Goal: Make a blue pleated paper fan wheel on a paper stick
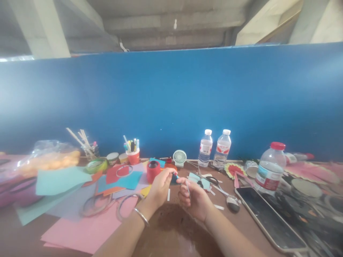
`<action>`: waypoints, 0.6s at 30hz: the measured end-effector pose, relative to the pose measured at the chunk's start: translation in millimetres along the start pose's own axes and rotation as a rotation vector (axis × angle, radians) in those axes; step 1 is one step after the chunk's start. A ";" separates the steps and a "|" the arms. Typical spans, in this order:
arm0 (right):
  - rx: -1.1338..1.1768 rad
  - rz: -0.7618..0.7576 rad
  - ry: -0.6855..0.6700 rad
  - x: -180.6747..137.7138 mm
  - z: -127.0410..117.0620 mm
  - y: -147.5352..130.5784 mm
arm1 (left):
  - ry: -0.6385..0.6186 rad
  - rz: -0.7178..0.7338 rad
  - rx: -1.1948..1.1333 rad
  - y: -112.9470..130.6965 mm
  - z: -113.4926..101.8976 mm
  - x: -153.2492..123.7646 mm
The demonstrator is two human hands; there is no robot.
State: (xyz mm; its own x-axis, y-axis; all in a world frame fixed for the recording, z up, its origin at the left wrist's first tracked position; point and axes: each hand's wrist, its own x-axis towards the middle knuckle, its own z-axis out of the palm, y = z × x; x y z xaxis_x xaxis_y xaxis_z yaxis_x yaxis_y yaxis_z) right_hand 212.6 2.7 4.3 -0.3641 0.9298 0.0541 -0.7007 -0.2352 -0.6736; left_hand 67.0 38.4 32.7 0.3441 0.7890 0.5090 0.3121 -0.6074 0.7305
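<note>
My left hand (160,186), with a silver bangle on its wrist, is raised over the middle of the table. Its thumb and fingers pinch a small blue and red piece (175,175), too blurred to name. Close on its right, my right hand (195,200) is closed with the fingers curled. A thin pale strip (188,189) runs down from its fingertips. Between and below the hands, a short white paper strip (168,195) lies on the brown table (171,228). Black-handled scissors (212,180) rest beyond my right hand.
Coloured paper sheets (88,225) and a red tape roll (153,172) lie left. Behind stand a pen cup (133,157), a small white fan (179,157) and two water bottles (205,149). At right are a phone (270,217), a red-capped bottle (270,167) and a computer mouse (233,203).
</note>
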 end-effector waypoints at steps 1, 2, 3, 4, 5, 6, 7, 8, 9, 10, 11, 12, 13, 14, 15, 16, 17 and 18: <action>0.014 0.014 -0.001 -0.7 1.6 0.7 | -0.002 -0.008 -0.034 0.5 0.9 -0.4; 0.025 0.019 -0.001 -1.2 3.0 1.3 | -0.010 -0.013 -0.071 1.1 1.6 -0.6; 0.032 0.016 -0.002 -1.5 4.1 1.7 | -0.021 -0.018 -0.104 1.5 2.1 -0.6; 0.034 0.008 -0.004 -1.8 4.7 2.0 | -0.032 -0.025 -0.131 1.8 2.3 -0.4; 0.030 -0.003 -0.009 -2.0 4.9 2.0 | -0.037 -0.037 -0.146 1.8 2.2 0.2; 0.021 -0.015 -0.013 -2.1 4.7 1.5 | -0.036 -0.051 -0.149 1.6 1.7 1.1; 0.009 -0.028 -0.018 -2.2 4.3 0.4 | -0.030 -0.064 -0.141 1.2 1.0 2.2; -0.005 -0.042 -0.024 -2.3 3.6 -1.4 | -0.022 -0.075 -0.125 0.8 0.0 3.4; -0.017 -0.058 -0.029 -2.2 2.9 -4.0 | -0.013 -0.080 -0.105 0.7 -1.3 4.6; -0.027 -0.081 -0.027 -2.0 2.4 -7.4 | -0.012 -0.076 -0.087 0.9 -2.7 5.8; -0.040 -0.110 -0.016 -1.6 2.1 -11.3 | -0.020 -0.062 -0.076 1.6 -4.2 6.7; -0.063 -0.142 0.007 -1.0 2.1 -15.5 | -0.038 -0.039 -0.070 3.0 -5.7 7.5; -0.101 -0.172 0.041 -0.4 2.7 -19.6 | -0.056 -0.010 -0.066 4.9 -7.1 8.0; -0.153 -0.200 0.082 0.3 3.9 -23.3 | -0.074 0.019 -0.061 7.4 -8.3 8.3; -0.215 -0.222 0.121 1.0 5.6 -26.3 | -0.091 0.043 -0.055 10.0 -9.3 8.5; -0.280 -0.239 0.154 1.4 8.0 -28.2 | -0.100 0.056 -0.050 12.7 -9.9 8.6; -0.339 -0.249 0.174 1.7 10.8 -29.0 | -0.100 0.056 -0.046 15.3 -10.2 8.6; -0.385 -0.256 0.186 1.8 14.0 -28.7 | -0.097 0.047 -0.049 17.5 -10.2 8.5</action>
State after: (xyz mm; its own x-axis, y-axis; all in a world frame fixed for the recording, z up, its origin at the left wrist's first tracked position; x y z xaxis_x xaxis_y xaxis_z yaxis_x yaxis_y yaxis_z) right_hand 223.4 7.1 34.0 -0.0700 0.9871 0.1442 -0.4630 0.0959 -0.8812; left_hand 66.4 35.5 54.5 0.4425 0.7456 0.4982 0.2506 -0.6363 0.7296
